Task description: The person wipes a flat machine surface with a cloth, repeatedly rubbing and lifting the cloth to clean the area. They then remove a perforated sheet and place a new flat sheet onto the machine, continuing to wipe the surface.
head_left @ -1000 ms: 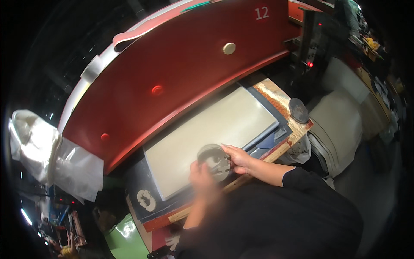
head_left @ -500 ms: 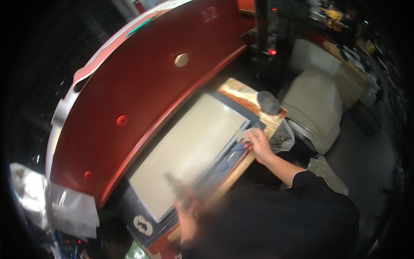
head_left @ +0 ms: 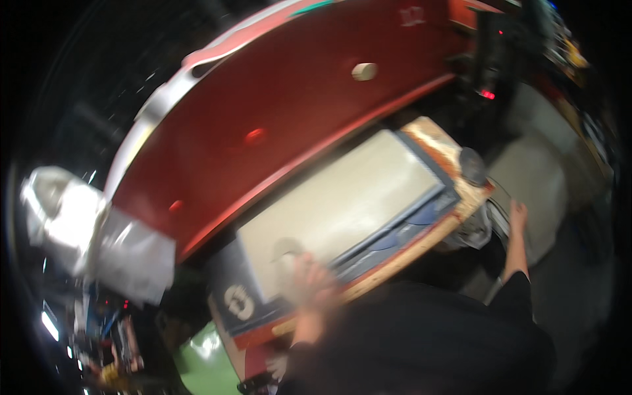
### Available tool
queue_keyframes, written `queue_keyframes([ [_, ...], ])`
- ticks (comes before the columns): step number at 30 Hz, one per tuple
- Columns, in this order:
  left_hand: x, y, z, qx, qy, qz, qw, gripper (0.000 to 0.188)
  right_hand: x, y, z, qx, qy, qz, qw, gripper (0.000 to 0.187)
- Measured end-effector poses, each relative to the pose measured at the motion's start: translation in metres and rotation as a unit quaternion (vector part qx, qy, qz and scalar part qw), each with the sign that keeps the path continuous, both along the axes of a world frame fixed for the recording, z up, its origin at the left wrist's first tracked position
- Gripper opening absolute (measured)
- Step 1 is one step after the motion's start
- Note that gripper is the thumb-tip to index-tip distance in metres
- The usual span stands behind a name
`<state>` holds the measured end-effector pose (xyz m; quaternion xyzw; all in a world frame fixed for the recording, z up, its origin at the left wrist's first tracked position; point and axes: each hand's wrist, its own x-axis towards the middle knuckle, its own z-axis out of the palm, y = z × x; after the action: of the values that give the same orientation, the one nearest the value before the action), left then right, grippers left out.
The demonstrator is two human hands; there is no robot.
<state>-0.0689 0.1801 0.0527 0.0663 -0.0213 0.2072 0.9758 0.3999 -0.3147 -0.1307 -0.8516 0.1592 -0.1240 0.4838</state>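
My left hand (head_left: 315, 283) is blurred over the near left part of a large beige sheet (head_left: 342, 197). Its fingers are closed around a small grey-beige piece (head_left: 287, 253) with a rounded end, too smeared to name more closely. The sheet lies on a dark board (head_left: 227, 270) on a wooden table (head_left: 368, 280). Beyond the table's right end, my right hand (head_left: 518, 214) is stretched out over a beige stack of covered material (head_left: 536, 178). Its fingers are too small and blurred to read. Flat blue pieces (head_left: 392, 238) lie along the board's near edge.
A big curved red machine part (head_left: 296, 118) stands along the table's far side. A dark round object (head_left: 472, 166) rests at the table's right corner. Shiny plastic sheeting (head_left: 135, 263) hangs at left. A green container (head_left: 209, 362) stands below the near left corner.
My right hand has left the board's near edge and reached out right past the table; the beige piece it held no longer shows. My left hand stays over the sheet. The view has shifted.
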Motion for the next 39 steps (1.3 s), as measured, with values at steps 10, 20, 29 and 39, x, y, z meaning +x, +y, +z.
queue_keyframes([
  [10, -0.036, 0.009, 0.002, 0.030, -0.013, 0.001, 0.999, 0.037, -0.112, 0.200, 0.125, 0.016, -0.335, 0.143, 0.931, 0.023],
  [20, -0.148, 0.066, -0.001, 0.238, 0.536, 0.414, 0.696, 0.024, -0.292, 0.379, 0.173, -0.054, -0.295, 0.644, 0.704, 0.027],
  [29, -0.234, 0.155, -0.036, 0.392, 0.768, 0.351, 0.365, 0.036, -0.297, 0.384, 0.161, -0.113, -0.301, 0.634, 0.704, 0.025],
  [39, -0.231, 0.160, -0.043, 0.385, 0.773, 0.338, 0.375, 0.033, -0.299, 0.384, 0.160, -0.120, -0.312, 0.628, 0.703, 0.024],
])
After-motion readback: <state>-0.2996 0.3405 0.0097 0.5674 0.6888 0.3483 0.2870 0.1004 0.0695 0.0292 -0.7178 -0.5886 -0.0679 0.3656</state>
